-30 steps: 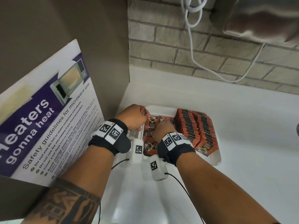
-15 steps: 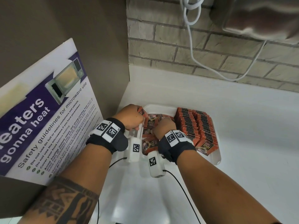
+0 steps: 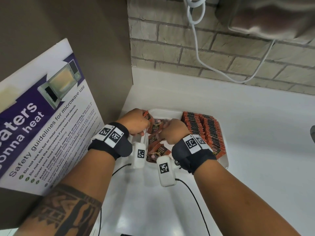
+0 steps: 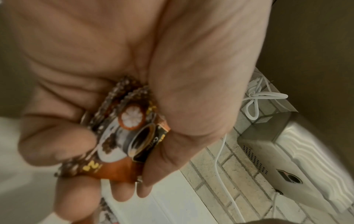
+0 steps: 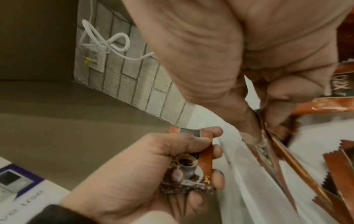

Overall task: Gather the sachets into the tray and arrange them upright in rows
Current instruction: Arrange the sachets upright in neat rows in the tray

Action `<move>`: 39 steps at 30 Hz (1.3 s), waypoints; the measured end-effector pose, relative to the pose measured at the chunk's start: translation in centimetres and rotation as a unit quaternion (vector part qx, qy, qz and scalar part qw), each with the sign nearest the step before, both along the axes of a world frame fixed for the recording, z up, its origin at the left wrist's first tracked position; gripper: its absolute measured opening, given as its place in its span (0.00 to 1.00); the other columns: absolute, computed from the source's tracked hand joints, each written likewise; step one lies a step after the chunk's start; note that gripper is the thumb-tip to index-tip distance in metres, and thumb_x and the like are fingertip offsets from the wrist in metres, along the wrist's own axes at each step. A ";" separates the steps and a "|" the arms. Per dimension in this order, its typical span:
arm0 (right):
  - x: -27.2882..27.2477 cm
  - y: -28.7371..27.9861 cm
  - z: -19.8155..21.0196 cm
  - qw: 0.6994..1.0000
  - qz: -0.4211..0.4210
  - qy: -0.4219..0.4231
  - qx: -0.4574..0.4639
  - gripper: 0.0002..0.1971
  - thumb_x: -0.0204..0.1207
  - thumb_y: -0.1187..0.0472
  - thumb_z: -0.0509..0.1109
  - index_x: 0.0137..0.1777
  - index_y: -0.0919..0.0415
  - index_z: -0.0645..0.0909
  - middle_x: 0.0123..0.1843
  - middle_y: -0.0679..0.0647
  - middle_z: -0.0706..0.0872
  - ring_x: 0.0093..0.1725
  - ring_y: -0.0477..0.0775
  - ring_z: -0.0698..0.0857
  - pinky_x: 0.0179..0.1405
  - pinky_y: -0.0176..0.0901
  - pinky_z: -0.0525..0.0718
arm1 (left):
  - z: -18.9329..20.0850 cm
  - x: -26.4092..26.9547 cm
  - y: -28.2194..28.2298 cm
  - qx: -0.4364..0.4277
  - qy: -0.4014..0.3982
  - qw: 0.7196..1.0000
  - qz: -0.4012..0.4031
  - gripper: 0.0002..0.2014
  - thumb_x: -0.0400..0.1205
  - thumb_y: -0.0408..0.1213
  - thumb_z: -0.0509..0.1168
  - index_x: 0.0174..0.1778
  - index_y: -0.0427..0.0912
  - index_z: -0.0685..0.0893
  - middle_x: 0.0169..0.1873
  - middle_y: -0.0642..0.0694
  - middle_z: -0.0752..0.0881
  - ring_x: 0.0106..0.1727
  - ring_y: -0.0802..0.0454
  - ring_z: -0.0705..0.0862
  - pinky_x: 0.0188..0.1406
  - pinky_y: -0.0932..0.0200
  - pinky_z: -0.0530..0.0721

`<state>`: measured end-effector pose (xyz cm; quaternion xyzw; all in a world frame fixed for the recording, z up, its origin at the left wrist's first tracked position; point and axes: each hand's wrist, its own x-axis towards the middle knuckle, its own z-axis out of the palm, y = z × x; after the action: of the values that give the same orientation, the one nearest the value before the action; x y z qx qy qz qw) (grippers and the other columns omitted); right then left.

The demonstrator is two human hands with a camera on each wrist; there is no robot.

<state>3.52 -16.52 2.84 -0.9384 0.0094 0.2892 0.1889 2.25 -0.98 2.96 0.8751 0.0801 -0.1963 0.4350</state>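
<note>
Little has shifted since a moment ago: both hands stay low over the white tray point(image 3: 225, 163). Left hand point(image 3: 136, 123) clutches a small stack of sachets point(image 4: 122, 130). Right hand point(image 3: 175, 131) pinches, it seems, one loose sachet point(image 5: 268, 136) in the tray's left part, beside upright rows point(image 3: 202, 130) at right.

Tray point(image 3: 223, 160) on counter point(image 3: 255, 133): upright sachet rows point(image 3: 202, 128) at right, loose sachets point(image 3: 158, 149) lying flat at left.
</note>
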 end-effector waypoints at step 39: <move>0.1 1.5 -4.3 0.979 -0.090 0.036 0.179 0.27 0.71 0.54 0.78 0.70 0.60 0.81 0.66 0.58 0.84 0.62 0.61 0.86 0.58 0.56 0.89 | 0.0 0.9 0.2 -0.048 0.010 0.991 0.124 0.14 0.92 0.46 0.59 0.61 0.42 0.85 0.52 0.39 0.88 0.37 0.47 0.83 0.24 0.61 0.80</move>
<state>3.61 -15.01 -1.46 -0.8736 0.0486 0.3018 0.3785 3.16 -0.75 2.98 0.8344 0.1825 -0.1535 0.4969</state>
